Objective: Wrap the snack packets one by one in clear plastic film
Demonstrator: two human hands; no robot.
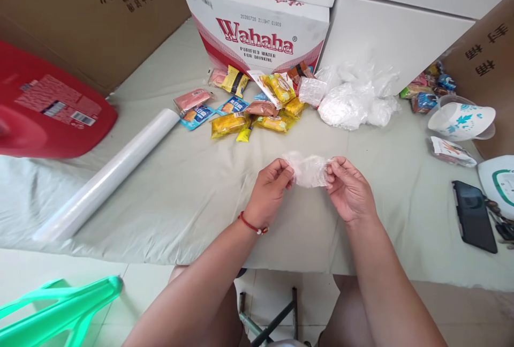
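My left hand (270, 186) and my right hand (348, 186) pinch the two ends of a small clear plastic bag (308, 170), holding it stretched between them just above the pale cloth-covered table (180, 197). A red string bracelet circles my left wrist. Beyond the hands lies a scatter of wrapped snacks (257, 108), mostly yellow, some pink and blue. A heap of crumpled clear plastic bags (353, 100) lies to the right of the snacks.
A roll of clear film (108, 175) lies diagonally at left, near a red jug (44, 106). A Wahaha carton (261, 28) and white boxes stand behind. At right are a printed cup (461, 119), a dark phone (474, 216), more snacks (428, 92). A green plastic chair (60, 304) shows at lower left.
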